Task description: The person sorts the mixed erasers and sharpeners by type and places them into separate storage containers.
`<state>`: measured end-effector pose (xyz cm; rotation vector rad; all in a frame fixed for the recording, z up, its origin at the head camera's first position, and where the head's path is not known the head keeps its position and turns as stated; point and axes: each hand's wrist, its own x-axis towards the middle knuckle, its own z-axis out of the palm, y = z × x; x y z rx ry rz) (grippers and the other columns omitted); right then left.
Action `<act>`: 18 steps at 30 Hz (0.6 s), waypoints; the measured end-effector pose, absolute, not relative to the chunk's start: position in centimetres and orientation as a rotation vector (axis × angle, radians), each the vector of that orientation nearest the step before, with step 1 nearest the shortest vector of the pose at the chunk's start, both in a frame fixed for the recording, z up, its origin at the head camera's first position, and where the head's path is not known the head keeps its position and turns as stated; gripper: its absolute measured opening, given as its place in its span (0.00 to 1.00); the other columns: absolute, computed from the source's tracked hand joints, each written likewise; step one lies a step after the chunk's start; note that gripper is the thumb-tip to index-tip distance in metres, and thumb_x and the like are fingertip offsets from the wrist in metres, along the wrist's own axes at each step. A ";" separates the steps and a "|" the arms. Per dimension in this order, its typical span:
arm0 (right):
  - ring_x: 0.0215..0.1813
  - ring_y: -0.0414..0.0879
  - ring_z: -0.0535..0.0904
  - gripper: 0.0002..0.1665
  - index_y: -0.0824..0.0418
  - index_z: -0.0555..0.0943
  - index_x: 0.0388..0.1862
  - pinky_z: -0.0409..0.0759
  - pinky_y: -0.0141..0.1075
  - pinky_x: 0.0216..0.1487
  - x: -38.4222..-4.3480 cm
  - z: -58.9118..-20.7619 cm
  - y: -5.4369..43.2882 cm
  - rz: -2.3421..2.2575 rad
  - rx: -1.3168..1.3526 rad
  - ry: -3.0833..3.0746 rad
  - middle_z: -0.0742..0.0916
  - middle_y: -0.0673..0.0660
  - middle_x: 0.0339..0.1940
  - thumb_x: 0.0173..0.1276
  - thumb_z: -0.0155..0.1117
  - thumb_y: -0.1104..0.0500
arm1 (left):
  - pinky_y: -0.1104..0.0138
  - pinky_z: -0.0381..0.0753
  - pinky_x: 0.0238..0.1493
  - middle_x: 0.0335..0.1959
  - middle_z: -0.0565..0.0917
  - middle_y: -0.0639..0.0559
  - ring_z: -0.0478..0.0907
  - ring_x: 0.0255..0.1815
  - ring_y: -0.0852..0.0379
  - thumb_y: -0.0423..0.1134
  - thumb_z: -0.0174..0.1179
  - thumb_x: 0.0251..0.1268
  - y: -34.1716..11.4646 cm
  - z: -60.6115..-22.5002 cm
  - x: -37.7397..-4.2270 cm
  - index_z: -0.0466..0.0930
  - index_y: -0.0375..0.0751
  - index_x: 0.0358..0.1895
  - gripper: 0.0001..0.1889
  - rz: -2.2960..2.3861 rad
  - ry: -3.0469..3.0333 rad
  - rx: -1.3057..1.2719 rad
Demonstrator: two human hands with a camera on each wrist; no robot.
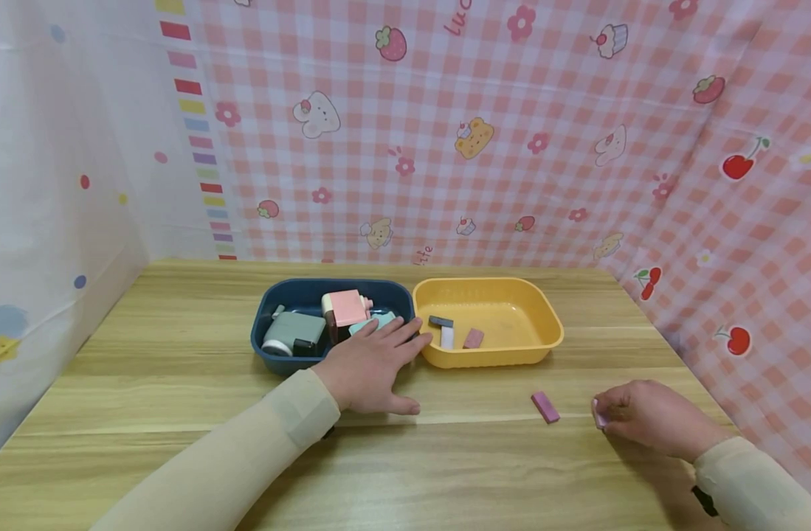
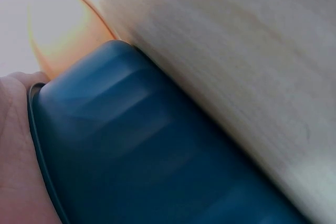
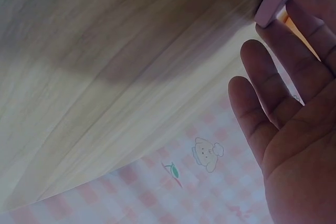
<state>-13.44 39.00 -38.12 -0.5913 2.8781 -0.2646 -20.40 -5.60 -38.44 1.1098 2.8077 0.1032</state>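
My left hand (image 1: 372,372) lies with its fingers spread over the near right corner of a dark blue basket (image 2: 136,129), the fingertips reaching the left rim of a yellow basket (image 1: 498,357). Far to the right, my right hand (image 1: 660,419) pinches a small pale pink block (image 3: 272,6) between thumb and fingers, close over the table. A darker magenta-pink block (image 1: 545,407) lies to the left of that hand. Inside the yellow basket are a dark grey block (image 1: 441,321), a whitish block (image 1: 447,338) and a dusty pink block (image 1: 474,338).
The blue basket holds a grey-green boxy thing (image 1: 295,332), a pink and cream one (image 1: 345,306) and a mint-coloured one partly behind the left fingers. Both baskets stand side by side on the wooden table (image 1: 179,383). Patterned cloth (image 1: 405,147) hangs behind and at the right.
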 end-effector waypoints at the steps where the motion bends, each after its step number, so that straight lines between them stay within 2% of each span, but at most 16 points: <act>1: 0.35 0.28 0.74 0.10 0.41 0.85 0.33 0.78 0.32 0.37 -13.4 -38.1 39.0 -0.261 -0.589 2.879 0.86 0.35 0.33 0.64 0.77 0.57 | 0.45 0.48 0.87 0.90 0.46 0.55 0.44 0.90 0.48 0.77 0.61 0.61 -5.6 -38.4 -20.4 0.49 0.60 0.87 0.55 0.105 2.806 1.110; 13: 0.35 0.28 0.76 0.10 0.40 0.86 0.33 0.83 0.35 0.39 -13.4 -37.9 38.6 -0.233 -0.594 2.927 0.87 0.35 0.33 0.64 0.77 0.57 | 0.45 0.47 0.88 0.90 0.46 0.55 0.44 0.90 0.48 0.77 0.61 0.61 -5.6 -38.3 -20.3 0.49 0.60 0.87 0.55 0.108 2.799 1.101; 18: 0.38 0.29 0.80 0.07 0.42 0.88 0.34 0.86 0.38 0.41 -13.5 -37.8 38.6 -0.244 -0.597 2.958 0.89 0.36 0.34 0.64 0.78 0.56 | 0.45 0.47 0.88 0.90 0.46 0.55 0.44 0.90 0.48 0.77 0.61 0.61 -5.6 -38.2 -20.3 0.49 0.61 0.87 0.55 0.105 2.798 1.094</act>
